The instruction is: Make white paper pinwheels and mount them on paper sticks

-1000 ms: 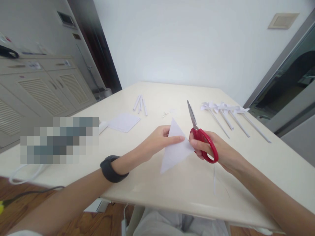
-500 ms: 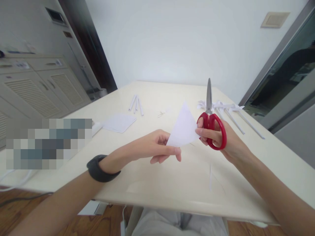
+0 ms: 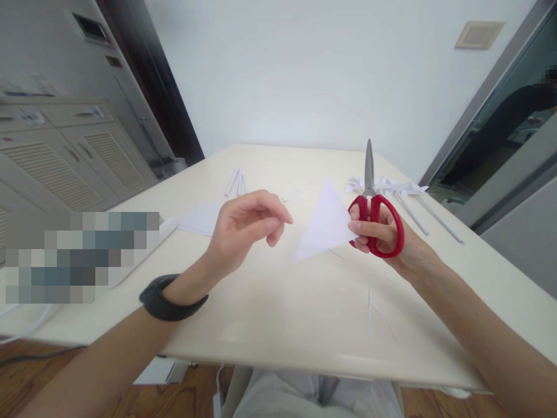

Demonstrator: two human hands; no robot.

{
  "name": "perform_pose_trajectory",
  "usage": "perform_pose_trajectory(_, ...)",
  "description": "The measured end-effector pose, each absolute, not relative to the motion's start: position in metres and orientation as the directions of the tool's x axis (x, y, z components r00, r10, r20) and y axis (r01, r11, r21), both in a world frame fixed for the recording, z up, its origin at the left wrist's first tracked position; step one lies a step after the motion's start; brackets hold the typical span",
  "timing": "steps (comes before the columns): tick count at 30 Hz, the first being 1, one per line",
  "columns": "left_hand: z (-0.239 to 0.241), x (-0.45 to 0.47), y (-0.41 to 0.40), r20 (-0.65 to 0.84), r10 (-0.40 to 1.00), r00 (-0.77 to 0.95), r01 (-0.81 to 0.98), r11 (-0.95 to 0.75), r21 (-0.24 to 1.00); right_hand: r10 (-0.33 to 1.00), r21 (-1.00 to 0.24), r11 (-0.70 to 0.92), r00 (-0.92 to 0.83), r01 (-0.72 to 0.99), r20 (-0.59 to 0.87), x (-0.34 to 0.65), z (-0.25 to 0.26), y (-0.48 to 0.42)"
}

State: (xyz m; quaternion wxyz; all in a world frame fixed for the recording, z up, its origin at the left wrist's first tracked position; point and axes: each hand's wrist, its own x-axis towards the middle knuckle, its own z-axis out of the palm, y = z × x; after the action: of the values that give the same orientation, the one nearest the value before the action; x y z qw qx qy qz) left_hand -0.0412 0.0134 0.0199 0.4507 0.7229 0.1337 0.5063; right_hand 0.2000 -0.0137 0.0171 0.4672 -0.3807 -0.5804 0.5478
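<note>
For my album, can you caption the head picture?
Right hand holds red-handled scissors and a white paper triangle; left hand hovers nearby.

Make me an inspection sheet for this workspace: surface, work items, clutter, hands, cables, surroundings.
Surface: pale table, bearing papers.
Work items: white triangular paper and red scissors, blades pointing away; paper sheets, partly hidden by the left hand; paper rolls beyond them; folded paper pieces with sticks at right.
Clutter: thin strip near the front edge; a pixelated patch hides what lies at left.
Hands: right hand holds paper and scissors; left holds nothing, fingers curled.
Cables: white cable at the table's left edge; dark cable below.
Surroundings: louvred cabinet left; white wall ahead.
</note>
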Motion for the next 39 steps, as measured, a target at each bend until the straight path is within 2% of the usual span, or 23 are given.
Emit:
perform_pose_trajectory(2,0.02,-0.04,0.013,0.611,0.618,0.494,-0.061,-0.677,0.734,0.954,-0.993,0.096,-0.279,-0.065,0.11,0.2,0.018,-0.014)
perform_pose_trajectory(4,0.02,-0.039,0.013,0.609,0.541,0.581,0.047,-0.769,0.638,0.951,-0.994,0.077,-0.293,-0.071,0.095,0.201,0.019,-0.014)
perform_pose_trajectory(8,0.017,-0.038,0.012,0.676,0.378,0.632,-0.001,-0.872,0.489,0.938,-0.994,0.043,-0.338,-0.104,0.076,0.201,0.016,-0.012)
perform_pose_trajectory(14,0.018,-0.037,0.011,0.724,0.332,0.605,-0.062,-0.886,0.459,0.927,-0.998,0.003,-0.375,-0.058,0.024,0.205,0.012,-0.012)
perform_pose_trajectory(17,0.017,-0.036,0.009,0.72,0.386,0.577,-0.1,-0.841,0.531,0.899,-0.998,-0.007,-0.436,0.068,-0.036,0.206,0.013,-0.012)
perform_pose_trajectory(21,0.017,-0.034,0.004,0.592,0.553,0.586,-0.15,-0.645,0.75,0.915,-0.964,0.047,-0.398,0.263,-0.064,0.205,0.012,-0.011)
perform_pose_trajectory(26,0.017,-0.029,0.005,0.277,0.73,0.625,-0.002,-0.353,0.936,0.934,-0.985,0.077,-0.357,0.154,0.017,0.198,0.011,-0.013)
perform_pose_trajectory(28,0.017,-0.027,0.006,0.146,0.766,0.626,0.062,-0.236,0.97,0.923,-0.993,0.076,-0.384,0.092,0.035,0.193,0.012,-0.016)
perform_pose_trajectory(31,0.015,-0.023,0.008,0.038,0.783,0.62,0.116,-0.139,0.983,0.908,-0.995,0.08,-0.416,0.062,0.047,0.185,0.011,-0.022)
perform_pose_trajectory(39,0.005,-0.017,0.009,-0.075,0.741,0.667,0.17,-0.054,0.984,0.893,-0.984,0.1,-0.45,0.149,0.022,0.176,0.005,-0.027)
